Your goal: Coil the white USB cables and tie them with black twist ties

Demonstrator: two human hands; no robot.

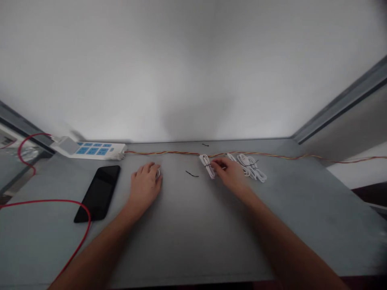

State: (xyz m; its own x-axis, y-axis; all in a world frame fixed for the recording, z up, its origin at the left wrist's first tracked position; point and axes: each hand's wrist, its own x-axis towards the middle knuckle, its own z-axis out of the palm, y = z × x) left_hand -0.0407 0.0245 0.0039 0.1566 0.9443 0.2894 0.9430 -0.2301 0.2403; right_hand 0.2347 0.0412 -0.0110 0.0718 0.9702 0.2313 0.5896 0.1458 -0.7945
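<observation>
One grey tabletop (187, 225), wall (121, 80); right hand (231, 174) pinching cable (207, 164); left hand (145, 183) curled, hold unclear.

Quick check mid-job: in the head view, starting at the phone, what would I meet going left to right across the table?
Phone, left hand, nearer black tie, white coil by the right fingertips, right hand, rightmost white coil.

no legible text, labels, brands, numbers or signs, any markings on white power strip (117, 152) too small to read
</observation>
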